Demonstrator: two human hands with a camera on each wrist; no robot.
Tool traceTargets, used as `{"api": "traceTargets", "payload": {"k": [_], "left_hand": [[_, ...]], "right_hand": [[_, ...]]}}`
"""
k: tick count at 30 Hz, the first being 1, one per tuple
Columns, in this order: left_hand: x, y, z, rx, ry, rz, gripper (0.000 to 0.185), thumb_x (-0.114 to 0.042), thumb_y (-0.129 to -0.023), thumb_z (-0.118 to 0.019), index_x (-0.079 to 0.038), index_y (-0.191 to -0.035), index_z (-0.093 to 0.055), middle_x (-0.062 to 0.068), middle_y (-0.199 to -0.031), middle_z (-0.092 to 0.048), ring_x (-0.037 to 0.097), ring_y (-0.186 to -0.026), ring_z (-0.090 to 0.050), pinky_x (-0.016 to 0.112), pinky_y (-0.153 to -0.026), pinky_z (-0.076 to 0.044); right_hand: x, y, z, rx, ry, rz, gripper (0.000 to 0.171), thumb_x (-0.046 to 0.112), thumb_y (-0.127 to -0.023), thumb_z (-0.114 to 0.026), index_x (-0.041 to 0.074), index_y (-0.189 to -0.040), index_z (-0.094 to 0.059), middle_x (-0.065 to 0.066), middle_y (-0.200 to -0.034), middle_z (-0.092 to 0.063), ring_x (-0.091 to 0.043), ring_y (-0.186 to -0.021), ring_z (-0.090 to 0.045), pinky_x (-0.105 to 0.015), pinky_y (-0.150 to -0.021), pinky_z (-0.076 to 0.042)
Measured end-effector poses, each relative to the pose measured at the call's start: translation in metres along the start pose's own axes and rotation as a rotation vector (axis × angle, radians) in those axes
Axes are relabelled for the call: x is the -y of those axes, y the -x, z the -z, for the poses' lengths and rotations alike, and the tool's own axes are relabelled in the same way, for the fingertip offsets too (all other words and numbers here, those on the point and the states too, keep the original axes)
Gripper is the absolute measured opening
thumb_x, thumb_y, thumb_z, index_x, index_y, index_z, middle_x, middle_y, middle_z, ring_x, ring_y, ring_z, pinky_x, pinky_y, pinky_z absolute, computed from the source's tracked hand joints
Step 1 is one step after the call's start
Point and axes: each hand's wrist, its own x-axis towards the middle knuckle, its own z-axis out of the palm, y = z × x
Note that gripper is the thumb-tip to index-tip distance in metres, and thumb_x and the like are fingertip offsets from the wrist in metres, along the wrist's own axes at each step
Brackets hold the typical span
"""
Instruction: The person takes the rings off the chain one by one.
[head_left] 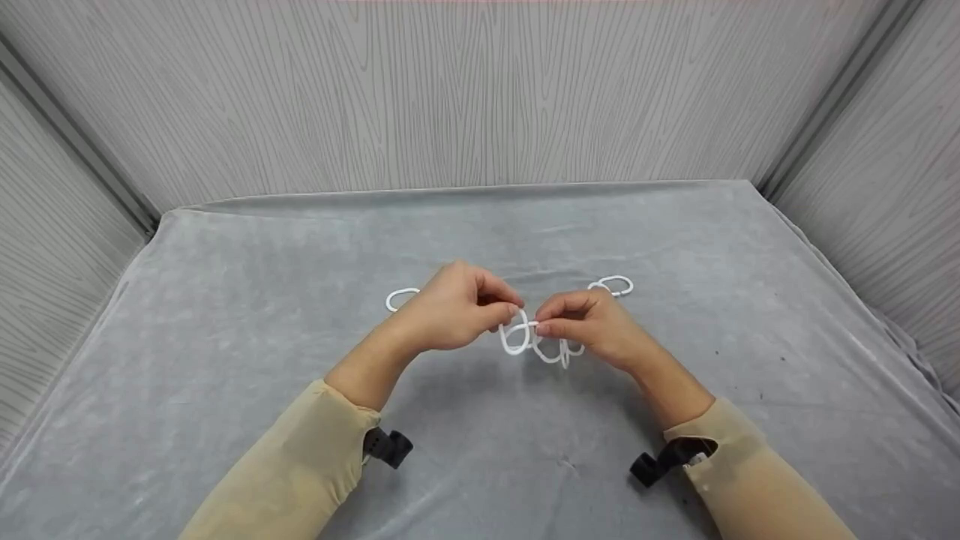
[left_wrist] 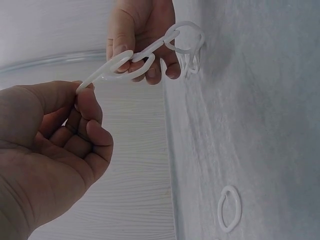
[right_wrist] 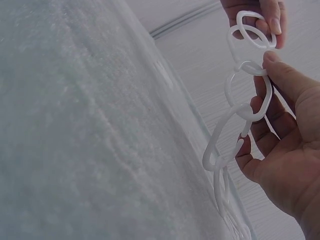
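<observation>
Both hands meet above the middle of a grey, velvety cloth-covered worktop [head_left: 225,315], working on a short chain of white plastic oval links [head_left: 541,343]. The left hand [head_left: 450,307] has its fingers curled in, pinching the end link between thumb and fingertips [left_wrist: 89,105]; in the left wrist view that link juts up from the pinch and joins the next one in the chain. The right hand [head_left: 592,324] pinches the chain just beside the left, thumb [right_wrist: 290,75] pressed on top of a link and the other fingers curled loosely beneath it. From the right hand's grip the remaining links hang down in a string (the right wrist view shows several of them, one below another), the lowest reaching the cloth or close to it; whether they touch it cannot be told.

Two loose white plastic oval links lie flat on the cloth beyond the hands. One loose link [head_left: 400,298] sits to the left, partly hidden behind the left hand; it also shows in the left wrist view, lying alone on the cloth. The other loose link [head_left: 613,285] lies to the right, just past the right hand's knuckles.

Both forearms wear beige sleeves [head_left: 300,465], each with a black strap mount [head_left: 388,448] at the wrist. Grey wood-grain panel walls [head_left: 480,90] enclose the worktop on three sides.
</observation>
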Motion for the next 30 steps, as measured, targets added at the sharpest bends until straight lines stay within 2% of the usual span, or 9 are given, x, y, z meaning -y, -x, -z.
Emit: {"api": "traceTargets", "payload": {"k": [10,16,25,30], "left_hand": [[-0.0021,0.0006,-0.0004,0.020,-0.024,-0.030,0.019,-0.006,-0.102,-0.066,-0.005,-0.110,-0.083,0.001,-0.093,-0.078,0.012,-0.081,-0.068,0.029,-0.073,-0.055],[-0.0020,-0.0003,-0.0031,0.046,-0.006,-0.074,0.019,-0.003,-0.101,-0.066,-0.003,-0.109,-0.083,0.003,-0.094,-0.079,0.010,-0.081,-0.067,0.029,-0.075,-0.056],[-0.0025,0.0038,0.0007,0.028,-0.003,-0.052,0.021,-0.004,-0.101,-0.064,-0.004,-0.111,-0.083,0.002,-0.097,-0.079,0.011,-0.084,-0.067,0.029,-0.076,-0.055],[-0.0007,0.0072,0.0044,0.006,0.020,-0.035,0.021,-0.005,-0.102,-0.065,-0.004,-0.113,-0.082,0.003,-0.098,-0.079,0.013,-0.084,-0.068,0.028,-0.075,-0.055]], "right_hand": [[0.0007,-0.0001,-0.0011,0.000,0.027,-0.011,0.008,-0.008,-0.093,-0.075,-0.013,-0.100,-0.074,0.001,-0.093,-0.076,-0.012,-0.080,-0.067,-0.025,-0.072,-0.056],[0.0002,0.0003,-0.0014,0.001,0.020,-0.010,0.012,-0.005,-0.094,-0.076,-0.013,-0.102,-0.074,-0.001,-0.095,-0.076,-0.010,-0.081,-0.066,-0.022,-0.070,-0.054],[0.0008,0.0000,-0.0011,-0.006,0.038,-0.024,0.012,0.003,-0.094,-0.080,-0.007,-0.101,-0.077,-0.004,-0.093,-0.076,-0.011,-0.079,-0.066,-0.023,-0.070,-0.054],[0.0009,0.0001,-0.0012,-0.014,0.042,-0.036,0.014,0.003,-0.093,-0.081,-0.008,-0.101,-0.076,-0.003,-0.093,-0.076,-0.011,-0.078,-0.066,-0.024,-0.070,-0.054]]}}
